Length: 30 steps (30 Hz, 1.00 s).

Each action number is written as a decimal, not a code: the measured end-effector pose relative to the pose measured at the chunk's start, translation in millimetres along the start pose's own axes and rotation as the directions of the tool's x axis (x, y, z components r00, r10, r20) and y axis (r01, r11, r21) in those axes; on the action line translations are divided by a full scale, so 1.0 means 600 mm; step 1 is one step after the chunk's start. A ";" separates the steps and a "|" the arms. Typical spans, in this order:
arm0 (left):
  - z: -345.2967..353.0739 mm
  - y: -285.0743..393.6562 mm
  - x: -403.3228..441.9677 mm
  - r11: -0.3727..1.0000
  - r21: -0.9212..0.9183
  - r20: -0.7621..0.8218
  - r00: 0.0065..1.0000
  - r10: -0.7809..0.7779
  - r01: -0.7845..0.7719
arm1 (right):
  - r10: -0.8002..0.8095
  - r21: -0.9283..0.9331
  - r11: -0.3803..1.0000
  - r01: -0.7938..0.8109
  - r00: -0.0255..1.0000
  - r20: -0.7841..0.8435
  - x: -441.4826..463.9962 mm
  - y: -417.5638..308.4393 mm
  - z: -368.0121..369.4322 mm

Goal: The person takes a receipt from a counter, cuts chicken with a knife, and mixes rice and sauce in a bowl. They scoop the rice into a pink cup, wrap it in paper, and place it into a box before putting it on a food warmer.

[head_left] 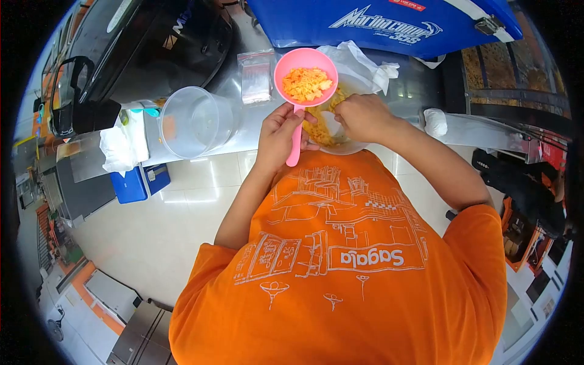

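Observation:
My left hand (281, 135) is closed round the handle of a pink scoop (297, 137), whose round bowl holds orange-yellow crumbly food (307, 84). Just right of the scoop, a translucent bowl (350, 148) with more yellow food (319, 131) stands against my orange shirt. Over that bowl, my right hand (362, 118) has its fingers curled together at a whitish, translucent piece (331, 123), which looks like part of a utensil. The scoop covers part of the bowl's left side.
An empty clear tub (196, 123) stands at the left, near white tissue (125, 145). Clear plastic bags (256, 79) lie behind my left hand. Crumpled white paper (371, 64) is behind the bowl. A blue cooler (383, 27) and a black box (164, 48) line the back.

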<state>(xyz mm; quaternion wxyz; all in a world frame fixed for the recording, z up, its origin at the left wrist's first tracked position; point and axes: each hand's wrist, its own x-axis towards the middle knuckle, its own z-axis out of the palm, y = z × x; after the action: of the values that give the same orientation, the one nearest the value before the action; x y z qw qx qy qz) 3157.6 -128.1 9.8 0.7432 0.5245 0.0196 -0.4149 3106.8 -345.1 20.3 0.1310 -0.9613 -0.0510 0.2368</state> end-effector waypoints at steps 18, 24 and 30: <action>-0.011 0.021 -0.015 1.000 0.013 0.037 0.999 -0.019 0.018 | 0.162 0.408 0.911 -0.065 0.964 -0.209 -0.070 0.024 -0.033; -0.016 0.048 -0.035 0.997 0.079 0.010 1.000 0.016 -0.017 | 0.193 0.641 0.768 0.012 0.949 -0.249 -0.102 0.090 -0.008; -0.026 0.060 -0.038 0.983 0.169 -0.001 0.998 -0.066 0.066 | 0.250 0.701 0.712 0.051 0.914 -0.320 -0.158 0.112 -0.049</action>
<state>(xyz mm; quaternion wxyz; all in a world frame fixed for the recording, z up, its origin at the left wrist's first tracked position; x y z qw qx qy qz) 3172.0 -98.4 40.7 0.6819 0.5838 0.0000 -0.4407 3039.2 -431.6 68.7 0.4767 -0.8693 0.1220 0.0479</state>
